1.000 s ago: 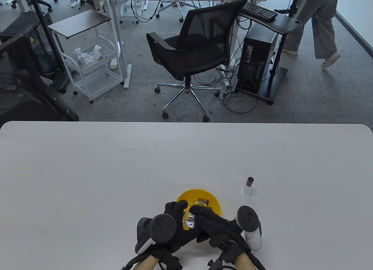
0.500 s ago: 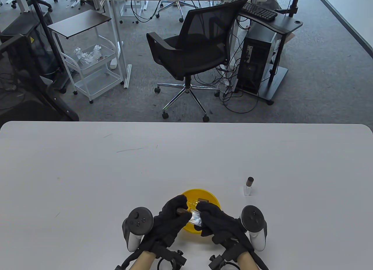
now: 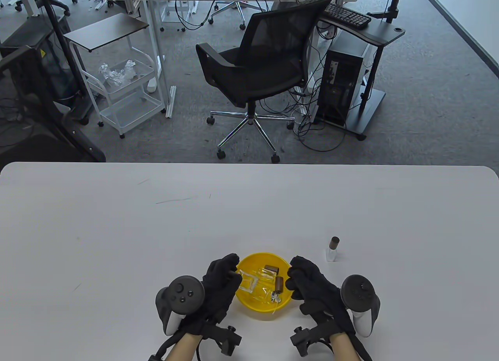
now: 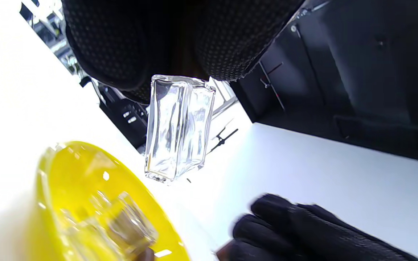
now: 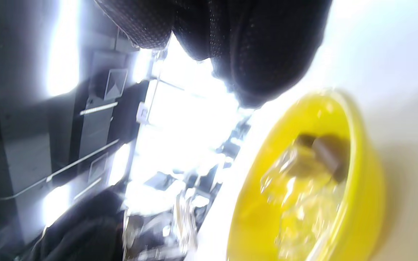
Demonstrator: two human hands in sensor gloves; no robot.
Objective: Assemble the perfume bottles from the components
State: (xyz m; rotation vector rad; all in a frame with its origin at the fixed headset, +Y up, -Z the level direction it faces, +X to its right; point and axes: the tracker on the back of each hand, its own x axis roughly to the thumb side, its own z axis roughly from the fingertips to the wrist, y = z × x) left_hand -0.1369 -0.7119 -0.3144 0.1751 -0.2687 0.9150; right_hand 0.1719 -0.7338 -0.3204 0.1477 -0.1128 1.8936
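A yellow bowl [image 3: 253,304] sits near the table's front edge. My left hand [image 3: 234,273] holds a clear rectangular glass bottle [image 3: 248,282] by its top end, over the bowl's left side. In the left wrist view the bottle [image 4: 176,127] hangs below my fingers [image 4: 122,47]. My right hand [image 3: 293,277] is at the bowl's right rim with its fingers curled, apart from the bottle. Whether it holds anything is hidden. In the bowl lie a brown cap with a spray pump [image 3: 279,284], another brown cap [image 3: 271,268] and clear glass parts.
A small clear bottle with a brown cap [image 3: 333,248] stands upright on the table, to the right of and behind the bowl. The white table [image 3: 156,228] stretches wide to the left, right and back. An office chair [image 3: 257,64] stands beyond its far edge.
Both hands held the bottle together over the bowl. My right hand has let go and moved right to the bowl's rim. My left hand keeps the bottle and has shifted a little left.
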